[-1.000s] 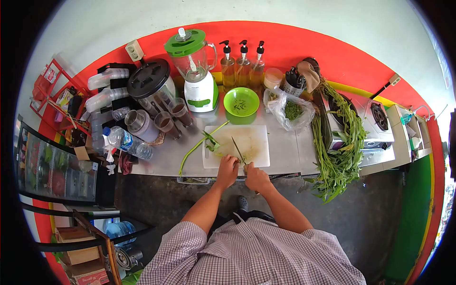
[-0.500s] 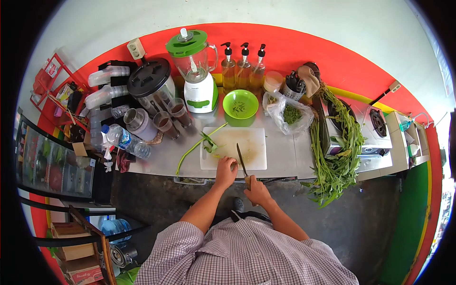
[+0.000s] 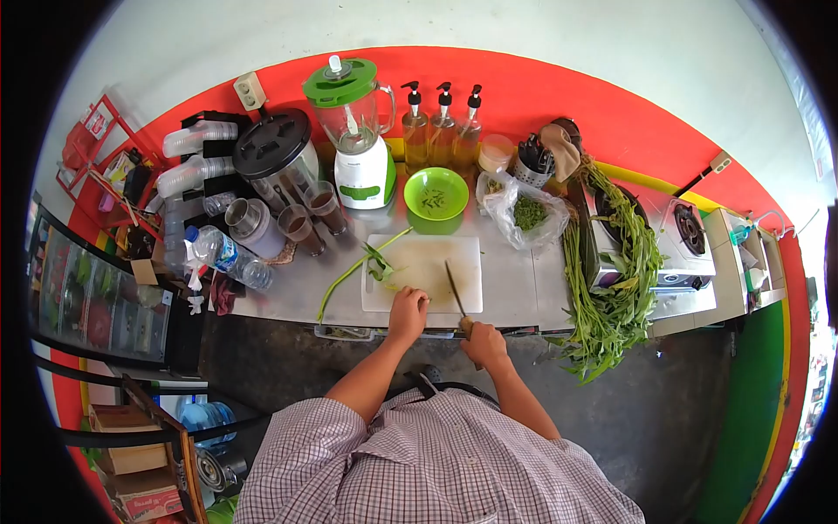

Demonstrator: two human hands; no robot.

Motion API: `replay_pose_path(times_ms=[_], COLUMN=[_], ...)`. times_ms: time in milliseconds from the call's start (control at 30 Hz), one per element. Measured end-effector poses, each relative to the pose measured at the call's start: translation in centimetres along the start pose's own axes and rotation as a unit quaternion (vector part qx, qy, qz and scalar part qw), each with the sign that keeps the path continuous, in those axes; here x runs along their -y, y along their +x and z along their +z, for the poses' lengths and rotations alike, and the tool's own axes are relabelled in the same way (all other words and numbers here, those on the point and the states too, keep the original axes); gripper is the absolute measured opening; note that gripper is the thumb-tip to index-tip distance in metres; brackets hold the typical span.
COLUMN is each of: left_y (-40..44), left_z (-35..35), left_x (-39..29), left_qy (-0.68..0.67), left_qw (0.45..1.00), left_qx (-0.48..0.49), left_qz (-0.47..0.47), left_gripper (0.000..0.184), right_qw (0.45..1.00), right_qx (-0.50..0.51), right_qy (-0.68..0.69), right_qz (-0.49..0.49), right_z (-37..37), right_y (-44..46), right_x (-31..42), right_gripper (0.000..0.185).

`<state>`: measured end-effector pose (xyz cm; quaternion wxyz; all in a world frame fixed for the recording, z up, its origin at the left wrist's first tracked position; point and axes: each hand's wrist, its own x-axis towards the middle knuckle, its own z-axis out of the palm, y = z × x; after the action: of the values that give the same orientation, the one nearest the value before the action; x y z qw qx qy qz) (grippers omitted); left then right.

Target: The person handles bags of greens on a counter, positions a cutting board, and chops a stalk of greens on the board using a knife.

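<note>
My right hand point(image 3: 485, 344) is wrapped round the wooden handle of a knife point(image 3: 455, 286), whose blade points up over the right part of the white cutting board point(image 3: 469, 253). My left hand point(image 3: 408, 313) rests at the board's front edge with fingers curled; what they hold, if anything, is too small to name. Just above it, on the board's left part, lies a leafy piece point(image 3: 378, 264). A long green stem point(image 3: 342, 278) runs along the board's left side. Behind the board is a green bowl point(image 3: 436, 194) with small green pieces inside.
A blender point(image 3: 362, 175), pump bottles point(image 3: 442, 131) and a bag of chopped greens point(image 3: 529, 212) stand behind. Two dark drinks point(image 3: 302, 230) and a water bottle point(image 3: 229, 257) are at left. Long leafy greens point(image 3: 611, 297) hang over the stove point(image 3: 690, 240) and counter edge at right.
The knife in my right hand has moved right and toward me, away from my left hand. My left hand has shifted slightly left. The whole view has shifted a little.
</note>
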<state>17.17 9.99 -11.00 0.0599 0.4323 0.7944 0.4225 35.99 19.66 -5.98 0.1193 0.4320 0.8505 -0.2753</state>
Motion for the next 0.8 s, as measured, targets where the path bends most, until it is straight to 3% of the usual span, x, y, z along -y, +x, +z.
replay_pose_path(times_ms=[200,433,500,800], left_y=[0.7,0.2,-0.1,0.9], left_z=[0.2,1.6,1.3,1.7], left_x=[-1.0,-1.9,-2.0,-1.8], left_qy=[0.017,0.040,0.055,0.023], left_qw=[0.999,0.997,0.994,0.998], left_qx=[0.044,0.030,0.035,0.053], left_qz=[0.011,0.059,0.083,0.027], left_gripper=[0.006,0.008,0.008,0.009], right_qw=[0.997,0.995,0.996,1.000], right_qx=[-0.060,-0.027,-0.014,-0.002], right_qy=[0.050,0.088,0.077,-0.017], right_qz=[-0.006,-0.041,-0.044,-0.017], right_z=[0.4,2.2,2.8,2.4], right_y=[-0.1,-1.1,-1.5,-3.2], right_x=[-0.3,1.8,2.1,3.3], right_gripper=[0.043,0.048,0.051,0.051])
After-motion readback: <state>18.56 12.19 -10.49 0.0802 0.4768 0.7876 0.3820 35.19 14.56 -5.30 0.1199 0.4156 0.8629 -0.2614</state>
